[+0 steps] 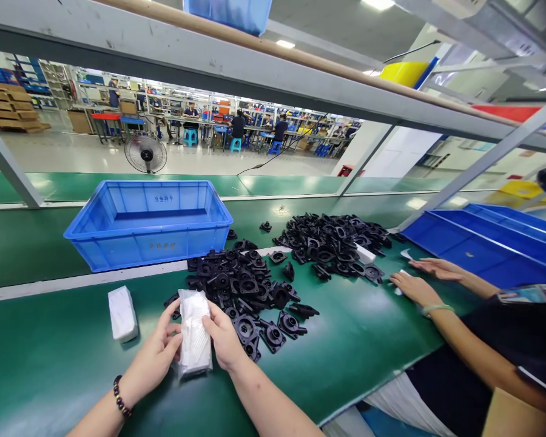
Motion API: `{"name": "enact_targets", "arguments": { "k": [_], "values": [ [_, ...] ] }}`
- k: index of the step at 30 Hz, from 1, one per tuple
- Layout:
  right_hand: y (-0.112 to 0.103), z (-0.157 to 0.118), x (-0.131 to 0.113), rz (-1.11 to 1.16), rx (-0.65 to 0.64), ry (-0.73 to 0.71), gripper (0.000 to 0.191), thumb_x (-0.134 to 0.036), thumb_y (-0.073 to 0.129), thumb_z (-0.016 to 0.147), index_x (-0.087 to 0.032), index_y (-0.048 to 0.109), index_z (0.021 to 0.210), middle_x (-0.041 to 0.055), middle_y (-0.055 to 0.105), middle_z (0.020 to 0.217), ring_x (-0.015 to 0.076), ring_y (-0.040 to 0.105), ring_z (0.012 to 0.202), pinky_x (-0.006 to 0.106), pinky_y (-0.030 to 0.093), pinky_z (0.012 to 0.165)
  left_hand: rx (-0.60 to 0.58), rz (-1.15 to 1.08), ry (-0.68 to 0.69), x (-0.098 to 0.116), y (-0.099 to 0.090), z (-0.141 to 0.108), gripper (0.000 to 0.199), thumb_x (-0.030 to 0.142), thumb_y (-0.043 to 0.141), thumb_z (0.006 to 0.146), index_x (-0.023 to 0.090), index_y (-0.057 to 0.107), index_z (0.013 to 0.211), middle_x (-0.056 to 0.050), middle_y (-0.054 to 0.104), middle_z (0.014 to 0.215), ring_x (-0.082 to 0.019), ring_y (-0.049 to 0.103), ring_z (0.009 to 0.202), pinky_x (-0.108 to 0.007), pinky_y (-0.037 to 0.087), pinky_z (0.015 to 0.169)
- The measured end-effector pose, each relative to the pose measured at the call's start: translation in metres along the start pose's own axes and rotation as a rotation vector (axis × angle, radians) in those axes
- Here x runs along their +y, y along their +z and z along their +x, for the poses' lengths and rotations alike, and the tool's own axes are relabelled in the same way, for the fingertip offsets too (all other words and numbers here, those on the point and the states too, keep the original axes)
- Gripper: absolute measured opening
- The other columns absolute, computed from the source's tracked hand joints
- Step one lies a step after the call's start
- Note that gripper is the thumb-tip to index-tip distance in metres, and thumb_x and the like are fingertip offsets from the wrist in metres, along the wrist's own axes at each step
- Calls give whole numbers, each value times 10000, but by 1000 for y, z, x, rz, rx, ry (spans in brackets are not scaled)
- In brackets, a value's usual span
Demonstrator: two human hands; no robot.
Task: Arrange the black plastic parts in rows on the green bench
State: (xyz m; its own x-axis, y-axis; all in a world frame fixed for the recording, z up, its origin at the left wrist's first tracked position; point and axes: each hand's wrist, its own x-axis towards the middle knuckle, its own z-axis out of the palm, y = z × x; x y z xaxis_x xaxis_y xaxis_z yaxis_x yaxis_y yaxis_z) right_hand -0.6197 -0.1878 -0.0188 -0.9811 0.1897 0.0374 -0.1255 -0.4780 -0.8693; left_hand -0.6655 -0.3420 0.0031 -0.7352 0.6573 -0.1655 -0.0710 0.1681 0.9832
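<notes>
Both my hands hold a white packet wrapped in clear plastic (195,340) just above the green table (159,388). My left hand (161,343) grips its left side, thumb and fingers against the wrap. On the right side, my right hand (222,334) has its thumb laid over the packet's front. A white block-shaped pack (122,314) lies on the table to the left of my left hand. Directly behind the packet is a heap of black plastic parts (241,282), some with round openings and flanges. Several of these parts lie loose near my right hand.
A blue crate (159,243) stands behind the heap. Farther right is a second heap of black parts (332,240) with a white pack (364,254) at its edge. A co-worker's hands (418,285) are at the right, near blue bins (491,249). A shelf beam (255,67) crosses overhead.
</notes>
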Motion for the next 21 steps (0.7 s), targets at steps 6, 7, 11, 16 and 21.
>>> {"name": "enact_targets", "arguments": {
  "k": [6,7,11,16,21],
  "values": [
    [1,-1,0,37,-36,36,413,-323,569,816,-180,530,1202,78,613,1101,216,583,958,368,448,866,9,215,1,5,1,-5,503,338,405,870,245,237,1335,-5,562,844,-120,509,606,-259,422,591],
    [1,-2,0,33,-37,46,412,-331,566,820,-177,529,1201,82,616,1091,217,589,939,360,462,832,16,247,-1,7,3,-5,466,324,409,863,227,267,1297,-1,562,813,-126,519,603,-259,418,581],
    [-3,-4,2,-58,-44,46,433,-350,578,819,-181,515,1212,90,616,1093,213,595,920,345,467,800,26,338,0,14,9,-7,252,266,414,842,200,333,1072,29,544,683,-142,531,567,-252,388,540],
    [-8,-5,-5,-247,-144,47,526,-300,664,754,-202,500,1244,74,572,1195,229,522,1095,376,382,962,50,319,40,9,19,-12,187,290,404,863,204,353,1021,43,509,618,-139,500,548,-242,380,517],
    [-13,-5,-24,-60,-94,102,503,-357,646,755,-180,522,1209,90,613,1124,239,589,980,382,457,862,46,295,168,12,20,-19,574,332,388,886,262,86,1369,-55,587,1026,-156,594,810,-315,485,761]
  ]
}}
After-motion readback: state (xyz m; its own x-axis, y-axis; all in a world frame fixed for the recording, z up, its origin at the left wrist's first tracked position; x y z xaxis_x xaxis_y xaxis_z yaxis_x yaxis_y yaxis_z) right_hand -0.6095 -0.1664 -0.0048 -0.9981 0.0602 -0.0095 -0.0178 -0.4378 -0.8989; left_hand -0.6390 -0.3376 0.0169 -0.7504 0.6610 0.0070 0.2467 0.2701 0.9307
